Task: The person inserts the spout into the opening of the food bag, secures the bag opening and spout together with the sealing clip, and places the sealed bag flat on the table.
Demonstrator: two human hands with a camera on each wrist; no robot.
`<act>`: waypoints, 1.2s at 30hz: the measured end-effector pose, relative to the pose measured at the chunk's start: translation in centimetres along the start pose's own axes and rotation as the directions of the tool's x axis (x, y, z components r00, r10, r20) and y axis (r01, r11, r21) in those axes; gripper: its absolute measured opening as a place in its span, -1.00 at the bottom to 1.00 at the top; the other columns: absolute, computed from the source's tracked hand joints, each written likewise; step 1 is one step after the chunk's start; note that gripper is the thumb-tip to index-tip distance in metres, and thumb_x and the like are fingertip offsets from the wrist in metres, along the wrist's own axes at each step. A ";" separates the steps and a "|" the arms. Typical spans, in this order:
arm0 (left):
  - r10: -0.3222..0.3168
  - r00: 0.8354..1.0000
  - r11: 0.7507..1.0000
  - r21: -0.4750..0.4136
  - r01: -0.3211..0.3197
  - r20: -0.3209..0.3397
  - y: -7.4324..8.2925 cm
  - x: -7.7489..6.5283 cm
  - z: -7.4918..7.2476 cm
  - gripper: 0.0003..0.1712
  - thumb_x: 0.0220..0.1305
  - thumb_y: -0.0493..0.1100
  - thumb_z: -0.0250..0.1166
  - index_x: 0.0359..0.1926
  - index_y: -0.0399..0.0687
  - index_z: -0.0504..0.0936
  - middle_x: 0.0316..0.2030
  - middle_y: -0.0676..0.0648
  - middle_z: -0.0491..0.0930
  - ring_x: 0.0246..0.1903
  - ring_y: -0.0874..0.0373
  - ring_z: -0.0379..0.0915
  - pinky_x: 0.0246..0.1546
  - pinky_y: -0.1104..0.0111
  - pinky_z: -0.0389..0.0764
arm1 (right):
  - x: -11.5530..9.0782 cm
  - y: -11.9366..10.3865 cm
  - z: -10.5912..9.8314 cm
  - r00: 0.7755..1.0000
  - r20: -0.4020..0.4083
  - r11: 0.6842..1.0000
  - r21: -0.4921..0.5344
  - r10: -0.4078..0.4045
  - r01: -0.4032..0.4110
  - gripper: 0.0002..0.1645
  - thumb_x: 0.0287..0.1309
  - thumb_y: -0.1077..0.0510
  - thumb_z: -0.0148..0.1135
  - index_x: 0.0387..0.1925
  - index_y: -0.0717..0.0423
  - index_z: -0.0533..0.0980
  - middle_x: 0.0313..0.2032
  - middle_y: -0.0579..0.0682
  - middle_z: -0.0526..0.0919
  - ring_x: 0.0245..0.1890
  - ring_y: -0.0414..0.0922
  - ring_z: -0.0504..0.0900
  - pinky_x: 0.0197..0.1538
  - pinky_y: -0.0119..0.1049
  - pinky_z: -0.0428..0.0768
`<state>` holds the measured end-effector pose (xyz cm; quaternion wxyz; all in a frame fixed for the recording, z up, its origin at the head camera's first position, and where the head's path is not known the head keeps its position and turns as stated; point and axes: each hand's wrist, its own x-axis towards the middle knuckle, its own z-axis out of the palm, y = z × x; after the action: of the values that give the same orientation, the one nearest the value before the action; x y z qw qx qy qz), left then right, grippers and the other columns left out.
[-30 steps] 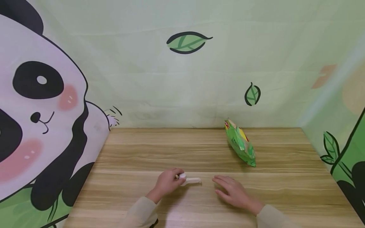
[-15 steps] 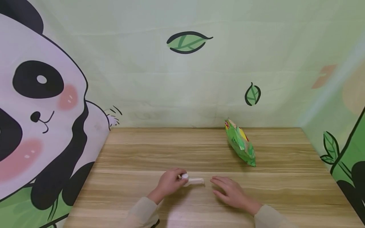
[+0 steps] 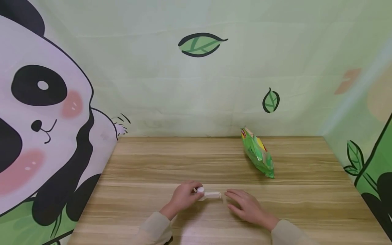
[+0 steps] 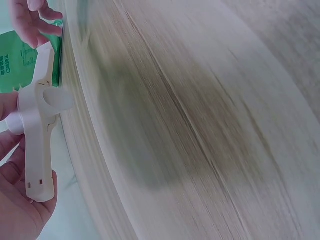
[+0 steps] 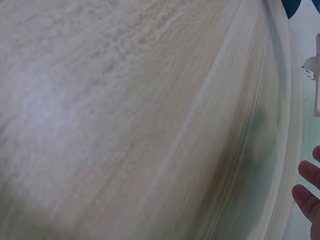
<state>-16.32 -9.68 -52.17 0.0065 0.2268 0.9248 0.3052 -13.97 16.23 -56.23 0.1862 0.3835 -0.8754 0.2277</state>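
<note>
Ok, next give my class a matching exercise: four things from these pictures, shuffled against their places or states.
1. White plastic clip with a round cap
2. Shiny green bag
3. Bare left hand
4. Bare right hand

A. Holds nothing
B. On the wood-grain tabletop, beyond both hands
C. Grips something
D. Being held

Pairs: 1-D, 2-B, 3-C, 4-A

No text is legible: the green bag bears printed characters too small and blurred to read.
</note>
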 end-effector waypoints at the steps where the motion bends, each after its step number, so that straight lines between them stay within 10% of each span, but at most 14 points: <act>1: 0.000 1.000 1.000 -0.003 0.000 0.000 0.1 0.0 0.0 -0.78 0.06 -0.05 0.25 -0.27 -0.04 0.60 -0.37 0.04 0.59 -0.44 0.27 0.47 -0.45 0.53 0.45 | 0.0 0.0 0.0 1.000 -0.006 1.000 -0.002 -0.001 0.001 -0.51 -0.08 0.07 0.27 -0.05 0.15 0.49 -0.10 0.08 0.57 -0.09 -0.06 0.53 -0.08 -0.19 0.52; 36: -0.001 1.000 1.000 -0.021 0.002 0.015 1.0 -0.4 0.9 -0.75 0.09 -0.03 0.24 -0.23 -0.02 0.60 -0.37 0.06 0.54 -0.40 0.27 0.47 -0.44 0.53 0.45 | 0.9 -0.7 1.1 1.000 0.006 1.000 -0.003 0.019 -0.019 -0.60 -0.10 0.16 0.27 -0.12 0.11 0.51 -0.19 -0.07 0.58 -0.17 -0.16 0.55 -0.12 -0.28 0.53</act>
<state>-15.46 -8.64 -52.43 0.0160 0.2283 0.9218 0.3130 -14.20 14.69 -56.51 0.1818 0.3755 -0.8801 0.2268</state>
